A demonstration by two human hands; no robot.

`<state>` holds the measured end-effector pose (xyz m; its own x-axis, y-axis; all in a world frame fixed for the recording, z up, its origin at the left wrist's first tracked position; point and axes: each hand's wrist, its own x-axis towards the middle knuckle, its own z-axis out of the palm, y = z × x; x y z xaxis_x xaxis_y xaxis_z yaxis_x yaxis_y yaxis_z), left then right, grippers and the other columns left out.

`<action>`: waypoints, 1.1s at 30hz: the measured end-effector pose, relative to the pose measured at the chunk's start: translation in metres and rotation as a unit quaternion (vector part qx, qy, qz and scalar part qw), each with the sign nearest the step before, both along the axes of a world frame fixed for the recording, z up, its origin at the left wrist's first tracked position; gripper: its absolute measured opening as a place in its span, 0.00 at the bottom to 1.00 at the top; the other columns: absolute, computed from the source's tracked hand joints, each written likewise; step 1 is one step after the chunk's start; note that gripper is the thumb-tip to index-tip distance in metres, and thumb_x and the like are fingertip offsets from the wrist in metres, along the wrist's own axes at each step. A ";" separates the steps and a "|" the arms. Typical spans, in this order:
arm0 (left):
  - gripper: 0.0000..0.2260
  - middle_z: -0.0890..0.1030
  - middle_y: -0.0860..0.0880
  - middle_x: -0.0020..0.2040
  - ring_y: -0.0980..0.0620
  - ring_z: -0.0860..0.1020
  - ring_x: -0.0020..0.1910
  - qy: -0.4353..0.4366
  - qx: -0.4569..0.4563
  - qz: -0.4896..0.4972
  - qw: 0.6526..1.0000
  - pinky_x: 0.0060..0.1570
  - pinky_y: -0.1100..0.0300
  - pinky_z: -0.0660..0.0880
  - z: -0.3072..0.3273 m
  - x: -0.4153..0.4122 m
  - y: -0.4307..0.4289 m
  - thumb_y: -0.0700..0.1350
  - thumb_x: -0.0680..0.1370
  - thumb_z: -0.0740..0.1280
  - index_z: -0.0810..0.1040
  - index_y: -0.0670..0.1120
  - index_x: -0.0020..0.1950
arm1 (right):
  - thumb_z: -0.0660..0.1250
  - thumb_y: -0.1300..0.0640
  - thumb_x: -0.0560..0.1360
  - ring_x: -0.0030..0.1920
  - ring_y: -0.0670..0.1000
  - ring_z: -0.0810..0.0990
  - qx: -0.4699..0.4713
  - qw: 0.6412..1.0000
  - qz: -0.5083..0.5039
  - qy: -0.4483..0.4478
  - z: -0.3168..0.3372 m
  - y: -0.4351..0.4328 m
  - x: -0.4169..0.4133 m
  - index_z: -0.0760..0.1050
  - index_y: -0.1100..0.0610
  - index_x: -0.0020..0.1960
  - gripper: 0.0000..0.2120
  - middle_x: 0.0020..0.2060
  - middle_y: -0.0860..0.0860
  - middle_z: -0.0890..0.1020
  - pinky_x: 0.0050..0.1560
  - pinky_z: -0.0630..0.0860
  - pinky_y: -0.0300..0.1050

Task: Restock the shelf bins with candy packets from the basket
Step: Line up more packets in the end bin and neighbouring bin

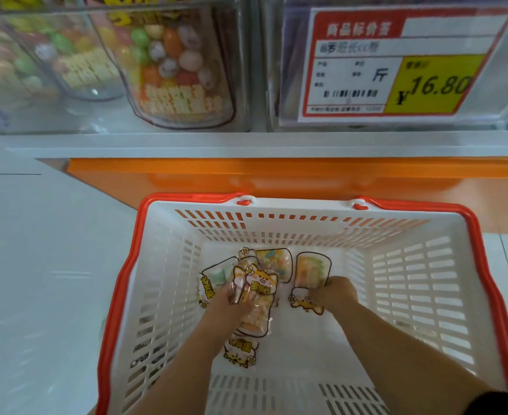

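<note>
Both hands were down inside the basket (306, 205), which stood on the floor (37, 265) in front of the shelf (246, 142). The few candy packets (272, 263) left lay loose on its bottom, overlapping one another near the middle.

The left hand (232, 301) had its fingers closed round the cat-print packet (257, 298), with clear film bunched up over the knuckles. The right hand (336, 290) had its fingers curled over the right edge of the side packet (309, 272), apparently pinching it, though the fingertips were hidden under the hand.

The packets looked light and soft: thin glossy film around loose sweets, likely slippery and quick to sag or slide if held flat. The printed header strip or a side seam would probably give the firmest hold, and pinching there would spare the sweets from squeezing. Several could likely be gathered in one hand without strain.

Above, the clear shelf bins (184, 64) already held similar packets, and a price tag (396, 64) fronted the bin on the right.
</note>
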<state>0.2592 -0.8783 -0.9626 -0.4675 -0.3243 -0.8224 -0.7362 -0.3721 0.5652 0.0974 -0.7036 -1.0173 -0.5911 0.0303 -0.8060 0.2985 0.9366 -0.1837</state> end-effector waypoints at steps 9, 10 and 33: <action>0.13 0.84 0.54 0.52 0.51 0.80 0.56 0.012 -0.022 -0.077 0.997 0.65 0.48 0.73 0.050 -0.004 -0.002 0.55 0.73 0.75 0.81 0.55 0.55 | 0.71 0.59 0.73 0.37 0.46 0.77 -0.148 0.955 0.152 0.208 0.079 0.023 0.018 0.75 0.46 0.41 0.09 0.40 0.44 0.80 0.35 0.75 0.44; 0.17 0.84 0.55 0.55 0.51 0.80 0.58 0.023 -0.010 -0.096 0.995 0.67 0.46 0.72 0.058 -0.005 -0.002 0.58 0.71 0.75 0.81 0.55 0.57 | 0.71 0.62 0.72 0.39 0.48 0.78 -0.167 0.929 0.167 0.286 0.094 0.022 0.022 0.77 0.47 0.43 0.10 0.41 0.44 0.80 0.37 0.75 0.46; 0.24 0.82 0.43 0.62 0.43 0.80 0.62 0.372 -0.092 -0.066 0.921 0.68 0.44 0.72 0.332 0.032 -0.047 0.38 0.74 0.75 0.73 0.45 0.68 | 0.63 0.63 0.72 0.70 0.42 0.66 -0.395 0.645 0.451 0.473 0.414 -0.036 0.047 0.72 0.38 0.68 0.30 0.70 0.40 0.67 0.65 0.65 0.31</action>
<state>0.2908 -0.9255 -0.6305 -0.9247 -0.3265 -0.1956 -0.1518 -0.1550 0.9762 0.1441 -0.7397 -0.6036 -0.3190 -0.8697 0.3766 -0.8992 0.1520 -0.4104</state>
